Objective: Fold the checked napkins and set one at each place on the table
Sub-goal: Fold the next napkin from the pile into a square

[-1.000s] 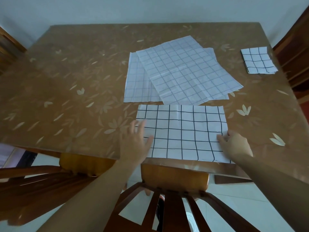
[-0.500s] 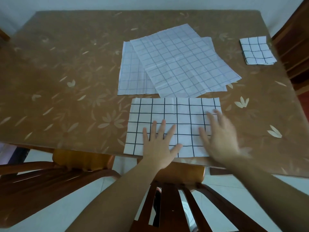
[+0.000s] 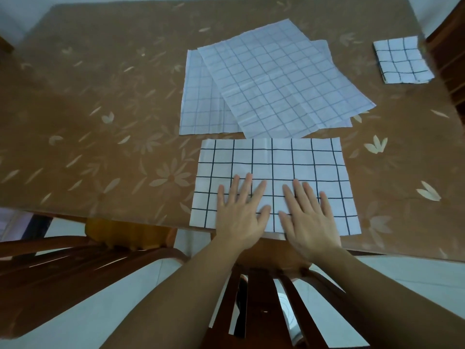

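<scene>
A white napkin with black checks, folded into a wide rectangle, lies at the table's near edge. My left hand and my right hand press flat on its near half, side by side, fingers straight and spread. Behind it lie unfolded checked napkins, overlapping in a loose pile, pale side up. A small folded napkin sits at the far right of the table, by the right edge.
The brown table has a flower-patterned glossy top. A wooden chair back stands right below my arms, another chair to its left. A dark wooden chair stands at the right edge.
Both hands slid inward over the near napkin, from its outer edges to its middle, and now lie flat next to each other. The view shifted slightly forward.
</scene>
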